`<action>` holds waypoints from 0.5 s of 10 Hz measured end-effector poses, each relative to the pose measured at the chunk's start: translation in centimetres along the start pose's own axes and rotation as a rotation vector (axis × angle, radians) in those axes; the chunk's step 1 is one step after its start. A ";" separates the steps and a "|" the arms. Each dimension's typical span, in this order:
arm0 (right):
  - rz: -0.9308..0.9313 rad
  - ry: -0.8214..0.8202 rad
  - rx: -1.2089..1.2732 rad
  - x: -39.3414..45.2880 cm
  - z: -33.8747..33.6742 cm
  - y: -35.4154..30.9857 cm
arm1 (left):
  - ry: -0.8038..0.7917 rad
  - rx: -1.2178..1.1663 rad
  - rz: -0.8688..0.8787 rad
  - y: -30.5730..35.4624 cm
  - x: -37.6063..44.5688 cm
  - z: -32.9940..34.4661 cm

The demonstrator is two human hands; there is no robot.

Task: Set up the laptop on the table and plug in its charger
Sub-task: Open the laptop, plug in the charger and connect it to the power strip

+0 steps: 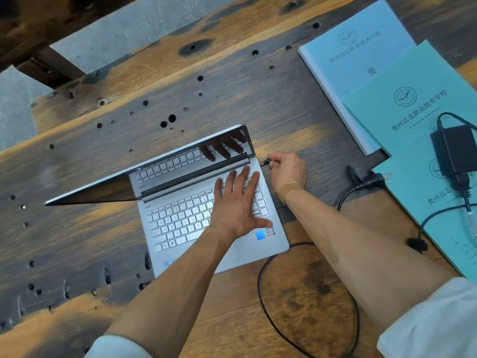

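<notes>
A silver laptop (180, 218) stands open on the wooden table (103, 156), its dark screen mirroring the keys. My left hand (236, 205) lies flat on the right side of the keyboard, fingers spread. My right hand (287, 170) pinches the charger's barrel plug (264, 162), whose tip points at the laptop's right edge near the hinge, a small gap away. The black cable (260, 280) loops on the table in front of the laptop. The black power brick (453, 151) rests on the teal booklets, and its wall plug (374, 178) lies loose on the table.
A light-blue book (353, 63) and teal booklets (402, 117) are stacked at the right. The tabletop is rough, with many holes. Beyond its far-left edge grey floor (116, 34) and a dark beam show.
</notes>
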State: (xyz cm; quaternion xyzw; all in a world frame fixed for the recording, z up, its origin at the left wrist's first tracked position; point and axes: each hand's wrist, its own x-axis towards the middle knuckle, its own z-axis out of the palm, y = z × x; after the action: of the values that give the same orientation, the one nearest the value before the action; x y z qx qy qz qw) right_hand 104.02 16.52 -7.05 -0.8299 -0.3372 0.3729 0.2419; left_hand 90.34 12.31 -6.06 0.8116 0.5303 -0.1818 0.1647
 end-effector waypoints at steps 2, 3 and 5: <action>0.135 -0.018 0.100 0.4 -0.3 -0.3 | -0.009 0.002 0.001 0.0 0.0 -0.1; 0.140 -0.013 0.111 0.4 -0.4 -0.4 | -0.011 0.002 0.002 0.0 0.0 -0.1; 0.151 -0.003 0.122 0.4 -0.4 -0.4 | -0.005 0.002 0.004 0.0 0.0 0.1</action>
State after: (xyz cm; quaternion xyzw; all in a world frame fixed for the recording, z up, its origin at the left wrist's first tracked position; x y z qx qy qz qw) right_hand 104.33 17.00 -6.74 -0.8363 -0.2504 0.4110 0.2627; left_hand 90.33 12.31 -6.16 0.8122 0.5282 -0.1844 0.1655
